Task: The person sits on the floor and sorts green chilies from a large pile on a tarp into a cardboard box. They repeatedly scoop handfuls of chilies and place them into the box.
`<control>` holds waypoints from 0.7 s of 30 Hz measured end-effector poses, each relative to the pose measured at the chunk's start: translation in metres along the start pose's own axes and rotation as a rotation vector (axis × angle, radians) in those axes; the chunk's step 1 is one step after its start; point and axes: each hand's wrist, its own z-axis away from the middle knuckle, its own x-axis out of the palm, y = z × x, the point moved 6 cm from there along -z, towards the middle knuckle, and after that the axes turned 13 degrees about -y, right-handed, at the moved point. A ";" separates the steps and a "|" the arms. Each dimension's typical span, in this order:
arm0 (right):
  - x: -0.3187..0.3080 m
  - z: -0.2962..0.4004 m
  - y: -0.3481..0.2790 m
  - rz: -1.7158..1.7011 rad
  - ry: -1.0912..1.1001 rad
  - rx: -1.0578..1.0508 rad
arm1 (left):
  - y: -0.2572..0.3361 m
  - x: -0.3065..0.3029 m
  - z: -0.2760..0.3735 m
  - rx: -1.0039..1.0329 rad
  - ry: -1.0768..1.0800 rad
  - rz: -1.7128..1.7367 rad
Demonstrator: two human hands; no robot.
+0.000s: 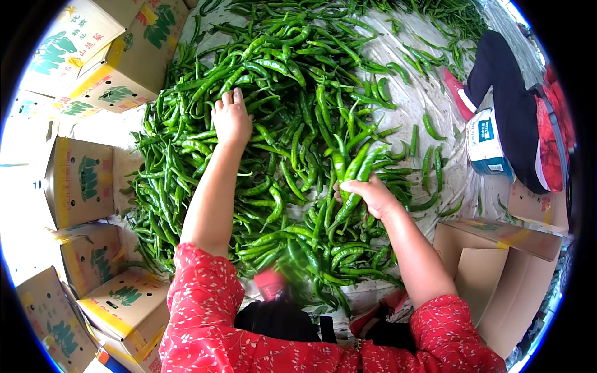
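Note:
A broad heap of long green chili peppers [298, 121] is spread over a pale ground sheet in front of me. My left hand [233, 116] reaches to the far part of the heap and touches peppers there; its fingertips are partly hidden, so its grip is unclear. In my right hand [368, 193] is a bunch of several green peppers [352, 168], their ends pointing up past my thumb. Below it, nearer my body, more peppers [270, 245] lie close together in roughly one direction, and a few are blurred.
Printed cardboard boxes [84, 182] line the left side, some stacked. An opened cardboard box [494, 275] stands at the right. Behind it another person's bent leg [501, 70] rests beside a white and teal package [487, 140]. Loose peppers lie scattered on the pale sheet [410, 100].

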 end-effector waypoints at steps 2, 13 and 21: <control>0.013 0.013 0.003 -0.440 -0.097 0.004 | -0.006 0.012 0.000 0.008 -0.143 -0.069; 0.026 0.063 0.009 -0.714 -0.103 -0.212 | 0.119 -0.100 0.122 0.489 -0.546 1.245; 0.038 0.104 -0.051 -0.242 0.191 -0.322 | 0.113 -0.109 0.155 0.145 -0.634 1.520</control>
